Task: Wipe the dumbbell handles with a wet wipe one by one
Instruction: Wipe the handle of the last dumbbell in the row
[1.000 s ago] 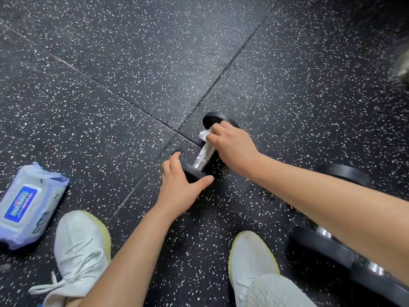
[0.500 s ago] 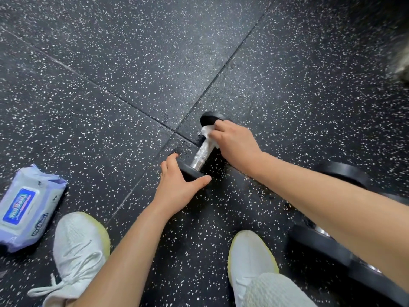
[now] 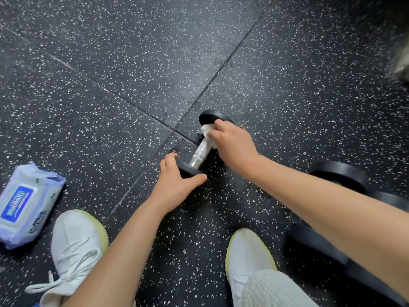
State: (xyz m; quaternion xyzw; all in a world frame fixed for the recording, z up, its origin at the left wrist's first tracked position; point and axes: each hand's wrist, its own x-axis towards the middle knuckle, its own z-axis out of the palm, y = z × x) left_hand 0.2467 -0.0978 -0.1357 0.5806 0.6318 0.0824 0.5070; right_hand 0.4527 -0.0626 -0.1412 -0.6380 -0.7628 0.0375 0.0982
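Since a second ago the right hand seems to have worked the wet wipe slightly toward the far end of the handle, so more bare knurled metal shows below it, and the left hand has kept its place. From the head view, our only one, we see the dumbbell lying on the speckled floor, just near of where the mat seams cross, its handle running from near-left to far-right. Our left hand has fingers and thumb curled over the near black head, bracing it. Our right hand is closed around the far part of the handle with the wipe bunched under its fingers. We judge the dumbbell heavy and rigid but free to roll on its round heads, so the head is the place to steady it. The knurling should drag on the thin, limp, damp wipe, which could snag or tear. More dumbbells wait at the right, partly behind our forearm. A pack of wipes lies at the near left, beside our left shoe.
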